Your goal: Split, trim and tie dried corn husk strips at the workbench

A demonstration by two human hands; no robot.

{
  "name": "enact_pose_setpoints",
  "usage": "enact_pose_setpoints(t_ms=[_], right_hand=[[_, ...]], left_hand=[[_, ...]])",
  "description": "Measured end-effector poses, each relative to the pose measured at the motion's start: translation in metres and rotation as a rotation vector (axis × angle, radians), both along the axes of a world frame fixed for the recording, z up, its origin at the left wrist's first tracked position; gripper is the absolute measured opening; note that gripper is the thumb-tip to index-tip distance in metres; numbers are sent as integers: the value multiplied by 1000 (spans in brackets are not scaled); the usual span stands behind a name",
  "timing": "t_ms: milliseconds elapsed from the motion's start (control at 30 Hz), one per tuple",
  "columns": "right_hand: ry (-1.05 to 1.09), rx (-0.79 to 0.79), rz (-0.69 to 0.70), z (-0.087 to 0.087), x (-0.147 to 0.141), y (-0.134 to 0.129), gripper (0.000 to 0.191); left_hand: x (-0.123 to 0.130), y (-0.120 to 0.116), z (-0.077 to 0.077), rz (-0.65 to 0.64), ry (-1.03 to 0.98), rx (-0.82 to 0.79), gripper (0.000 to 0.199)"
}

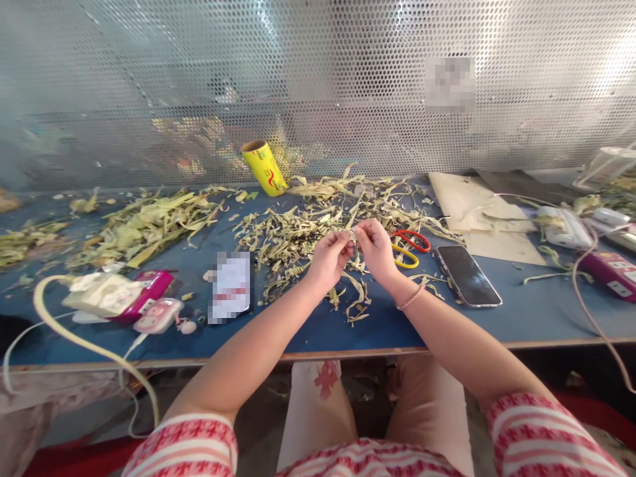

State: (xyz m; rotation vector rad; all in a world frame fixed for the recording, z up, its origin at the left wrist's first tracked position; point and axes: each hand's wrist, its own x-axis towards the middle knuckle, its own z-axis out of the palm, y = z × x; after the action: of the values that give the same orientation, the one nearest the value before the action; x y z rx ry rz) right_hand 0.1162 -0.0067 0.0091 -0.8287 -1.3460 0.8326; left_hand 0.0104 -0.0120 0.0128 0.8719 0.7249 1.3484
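Observation:
My left hand [332, 258] and my right hand [376, 250] meet fingertip to fingertip above the table. Both are closed in a pinch on a small pale piece of dried plant [352, 234], mostly hidden by the fingers. Beneath and behind them spreads a loose heap of dried plant strips [278, 228], pale green to straw-coloured. Beside my right hand lie what look like scissors, with one red loop [417, 241] and one yellow loop [406, 258]; their blades are hidden. A few curled strips [358, 301] lie on the near side of my hands.
A yellow cardboard tube [264, 167] leans at the back near the perforated metal panel [338, 86]. A phone [468, 276] lies right, a blurred-out card [229, 288] left. Another plant heap [149, 225], corded devices [106, 295] and flattened cardboard [460, 205] occupy the blue table [318, 336].

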Motion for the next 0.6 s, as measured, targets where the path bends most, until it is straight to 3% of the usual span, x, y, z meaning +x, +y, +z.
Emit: enact_pose_setpoints(t_ms=[400, 600], right_hand=[[10, -8, 51, 2, -4, -3, 24], [-10, -3, 53, 4, -2, -4, 26]], left_hand=[[-4, 9, -22, 216, 228, 254, 33], [-5, 9, -19, 214, 250, 272, 34]])
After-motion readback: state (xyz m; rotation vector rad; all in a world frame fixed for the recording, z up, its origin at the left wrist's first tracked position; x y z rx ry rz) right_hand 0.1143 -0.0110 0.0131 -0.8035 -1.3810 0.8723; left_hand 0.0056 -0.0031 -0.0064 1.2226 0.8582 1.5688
